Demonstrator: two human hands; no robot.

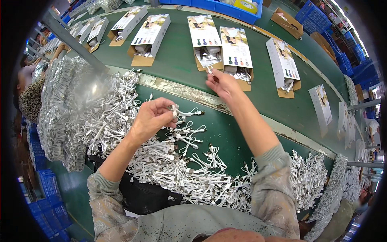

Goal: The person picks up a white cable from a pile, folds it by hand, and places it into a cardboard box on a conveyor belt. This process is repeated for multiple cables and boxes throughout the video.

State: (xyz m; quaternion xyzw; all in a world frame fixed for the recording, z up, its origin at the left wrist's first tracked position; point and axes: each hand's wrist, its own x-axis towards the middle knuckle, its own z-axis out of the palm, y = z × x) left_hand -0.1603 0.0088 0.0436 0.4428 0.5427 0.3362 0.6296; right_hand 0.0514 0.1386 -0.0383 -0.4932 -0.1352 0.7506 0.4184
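L hand [152,117] pinches cables [188,113], ctr; R hand [222,85] pinches one at open box [204,32], upper ctr — pile [197,181] unboxed, lower ctr.

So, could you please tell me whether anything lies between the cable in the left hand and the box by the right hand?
Yes: the worn pale strip runs between the left hand, which holds the white cable, and the box by the right hand. I cannot tell how high it stands.

Gap on green belt [177,60] left of middle box pair [204,36] — cable heap [193,185] crowding near worktop [219,137].
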